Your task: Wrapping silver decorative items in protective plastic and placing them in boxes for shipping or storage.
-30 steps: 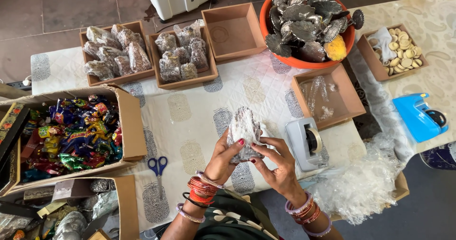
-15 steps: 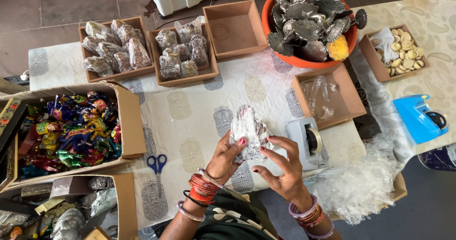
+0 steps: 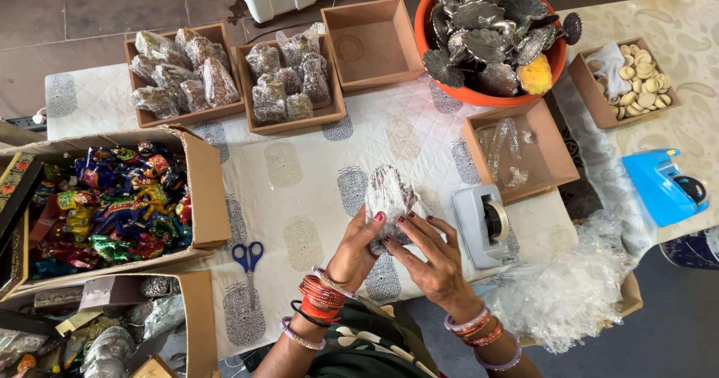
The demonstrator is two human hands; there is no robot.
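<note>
Wrapped bundle (image 3: 388, 198) — a lumpy thing in clear crinkly plastic — sits upright between my two hands over the middle of the quilted table cover (image 3: 299, 191), lifted just off it so I can work the wrap around the bottom. My left hand (image 3: 358, 245) cups it from the left with the fingers curled onto the plastic, and my right hand (image 3: 428, 252) presses in from below and to the right, fingertips (image 3: 389, 237) pinching the loose end closed; both hands are closed on it, not spread. The grey tape dispenser (image 3: 483, 224) stands just beside my right hand, near enough to reach without letting go. Blue-handled scissors (image 3: 248, 257) lie flat on the cover to my left, near the left wrist. Finished-looking bundles fill two brown trays (image 3: 292, 116) at the far edge, with an empty tray (image 3: 372, 43) beside them. The orange tub (image 3: 490, 93) of metal pieces is farther right — well apart from my hands.
</note>
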